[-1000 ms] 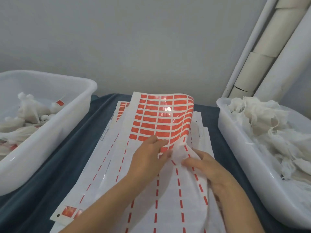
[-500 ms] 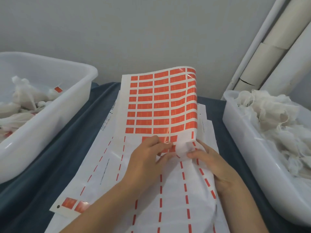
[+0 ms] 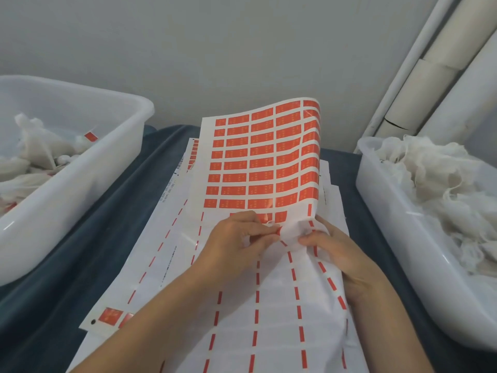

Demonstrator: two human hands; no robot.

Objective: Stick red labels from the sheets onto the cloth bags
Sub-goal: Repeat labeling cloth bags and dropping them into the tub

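Your left hand (image 3: 236, 238) has thumb and forefinger pinched on a red label (image 3: 278, 229) at the lowest filled row of the sheet (image 3: 258, 162); whether the label is already off the backing, you cannot tell from this view. Your right hand (image 3: 338, 254) sits just beside the left, thumb and fingers curled and pinching the white cloth bag (image 3: 291, 232) against the sheet. The bag's crumpled edge lies between the two hands, touching both.

The sheet under your hands lies on the surface (image 3: 113, 227). Its far end, beyond your hands, curls up and carries the full rows of red labels. Toward you from your hands it shows only the stripped backing with red dashes.

More sheets (image 3: 172, 211) are stacked beneath it and stick out to the left of your left hand. One near corner shows two red labels and a black dot.

Well to the left of your left hand stands a white bin (image 3: 80, 184) holding cloth bags, one with a red label visible. Well to the right of your right hand a second bin (image 3: 390, 238) holds a heap of unlabelled bags (image 3: 435, 179). White pipes (image 3: 430, 76) run up the wall beyond it.
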